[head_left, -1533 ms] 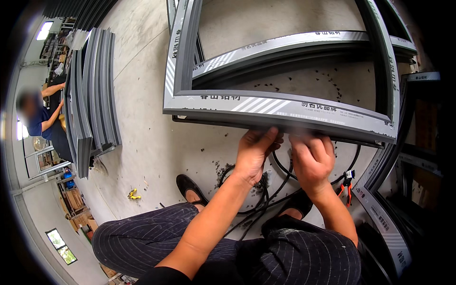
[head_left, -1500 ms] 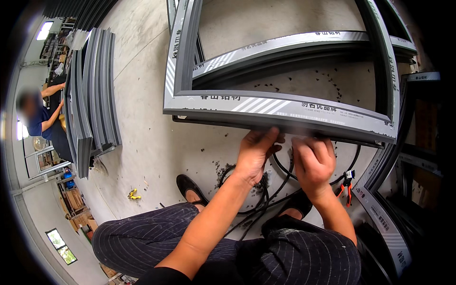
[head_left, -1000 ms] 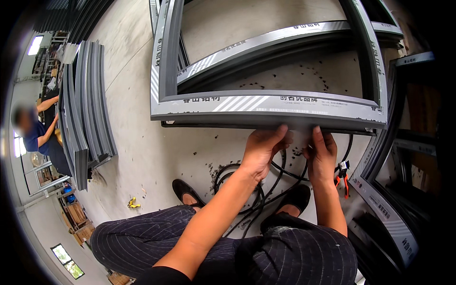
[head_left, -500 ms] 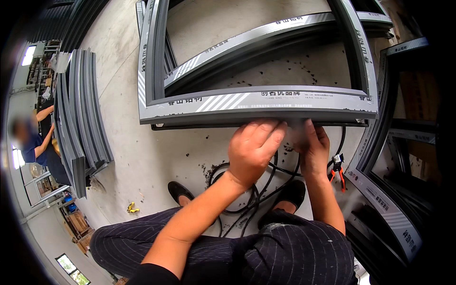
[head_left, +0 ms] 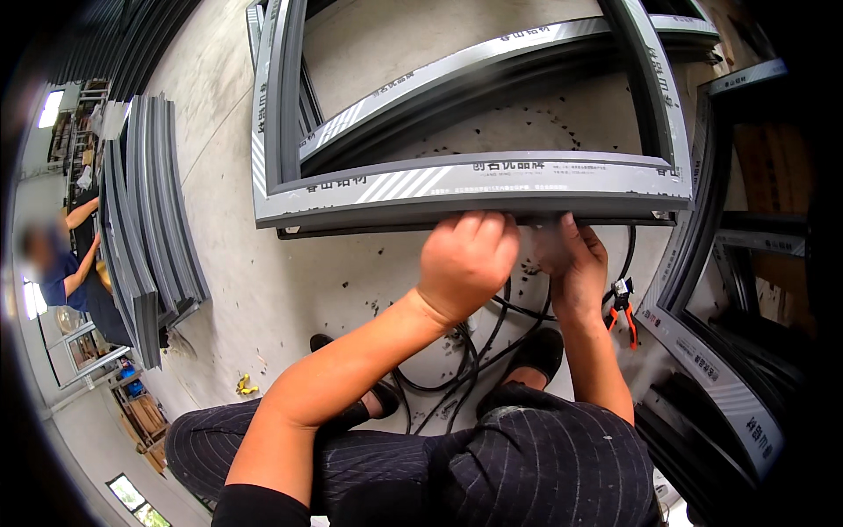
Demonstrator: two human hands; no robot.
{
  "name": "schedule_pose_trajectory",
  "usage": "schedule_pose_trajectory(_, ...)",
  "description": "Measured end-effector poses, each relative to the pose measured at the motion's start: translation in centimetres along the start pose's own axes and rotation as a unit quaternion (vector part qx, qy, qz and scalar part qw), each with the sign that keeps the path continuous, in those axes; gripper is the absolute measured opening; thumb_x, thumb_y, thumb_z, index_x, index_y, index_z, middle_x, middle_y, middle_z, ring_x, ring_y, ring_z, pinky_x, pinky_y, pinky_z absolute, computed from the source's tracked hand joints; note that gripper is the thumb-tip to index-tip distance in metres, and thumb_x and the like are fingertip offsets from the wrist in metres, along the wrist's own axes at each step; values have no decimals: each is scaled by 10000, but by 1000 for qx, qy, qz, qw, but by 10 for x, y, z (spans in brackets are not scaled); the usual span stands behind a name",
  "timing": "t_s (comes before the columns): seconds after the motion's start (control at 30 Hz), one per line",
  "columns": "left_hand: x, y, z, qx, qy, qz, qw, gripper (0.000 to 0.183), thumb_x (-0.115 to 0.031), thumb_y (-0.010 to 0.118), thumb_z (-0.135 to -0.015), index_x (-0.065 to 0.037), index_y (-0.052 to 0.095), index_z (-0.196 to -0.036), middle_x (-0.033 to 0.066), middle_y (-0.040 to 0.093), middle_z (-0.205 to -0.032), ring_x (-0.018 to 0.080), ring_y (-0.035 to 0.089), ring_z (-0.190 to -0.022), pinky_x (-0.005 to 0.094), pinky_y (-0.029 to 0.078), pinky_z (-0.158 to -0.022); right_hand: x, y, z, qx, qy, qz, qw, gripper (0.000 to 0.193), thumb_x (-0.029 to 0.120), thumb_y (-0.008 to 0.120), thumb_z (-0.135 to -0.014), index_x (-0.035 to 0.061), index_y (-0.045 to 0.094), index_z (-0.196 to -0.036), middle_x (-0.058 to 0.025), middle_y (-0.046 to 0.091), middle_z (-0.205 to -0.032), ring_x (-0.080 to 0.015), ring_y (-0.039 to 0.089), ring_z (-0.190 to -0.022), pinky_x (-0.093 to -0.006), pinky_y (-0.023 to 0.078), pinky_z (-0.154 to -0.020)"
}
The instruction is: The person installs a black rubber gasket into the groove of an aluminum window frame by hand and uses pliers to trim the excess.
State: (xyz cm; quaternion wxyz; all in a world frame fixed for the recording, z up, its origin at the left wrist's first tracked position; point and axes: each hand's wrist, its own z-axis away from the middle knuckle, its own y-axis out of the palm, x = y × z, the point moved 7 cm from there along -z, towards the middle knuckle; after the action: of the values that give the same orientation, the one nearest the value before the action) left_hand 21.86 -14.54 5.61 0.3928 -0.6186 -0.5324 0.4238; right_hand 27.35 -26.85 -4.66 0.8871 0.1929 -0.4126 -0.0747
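A dark grey window frame (head_left: 378,209), with printed silver film on its face, lies before me. Along its near side runs a thin black strip (head_left: 351,233). My left hand (head_left: 470,263) is closed, knuckles up, against that near edge; what its fingers grip is hidden. Just to its right, my right hand (head_left: 580,268) has its thumb raised to the underside of the edge and its fingers curled in. A blurred patch between the hands hides what the right one holds. Black cord or strip (head_left: 457,378) lies in loops on the floor by my shoes.
Orange-handled pliers (head_left: 623,312) lie right of my right hand. More filmed frames (head_left: 702,351) stand at the right, and another frame (head_left: 457,66) lies beneath mine. At the left, a person (head_left: 75,272) is beside stacked grey profiles (head_left: 145,211). A yellow object (head_left: 247,385) is on the floor.
My left hand has turned so its knuckles face up, and its elbow has swung out left. My left foot has shifted right. The right hand stays nearly where it was.
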Motion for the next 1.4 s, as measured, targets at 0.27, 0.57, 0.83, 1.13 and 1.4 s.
schedule_pose_trajectory(0.27,-1,-2,1,-7,13,-33,999,262,-140,602,-700,-84,680,-944,25,552,-811,195,563,-788,323,464,-672,-2,-1,-2,9,-3,5,1000,299,324,659,-905,34,595,-863,-103,674,-737,-116,581,-560,-216,391,-470)
schedule_pose_trajectory(0.57,-17,1,-4,-77,26,34,996,261,-138,603,-720,-71,677,-960,43,622,-940,202,593,-872,333,493,-726,-4,3,0,2,-32,41,999,293,299,637,-923,30,599,-813,-57,621,-663,-94,526,-523,-221,367,-462)
schedule_pose_trajectory(0.83,-19,7,-9,-45,23,33,998,229,-125,628,-705,-47,661,-918,57,613,-911,210,595,-847,317,499,-690,2,6,4,-7,1,54,999,297,270,639,-914,14,618,-764,-56,600,-604,-98,503,-453,-223,343,-409)
schedule_pose_trajectory(1.13,-22,8,-13,-18,18,5,1000,213,-98,629,-695,-37,664,-896,57,593,-861,208,584,-806,312,499,-658,4,-3,4,-23,-6,37,999,290,260,665,-896,6,624,-763,-73,618,-614,-112,532,-453,-224,367,-406)
schedule_pose_trajectory(1.4,-27,11,-5,-43,50,6,998,278,-109,614,-705,-2,683,-952,89,647,-955,238,607,-900,344,524,-776,0,-5,1,-24,-37,43,998,262,263,692,-887,31,600,-808,-46,620,-683,-90,530,-543,-217,392,-480)
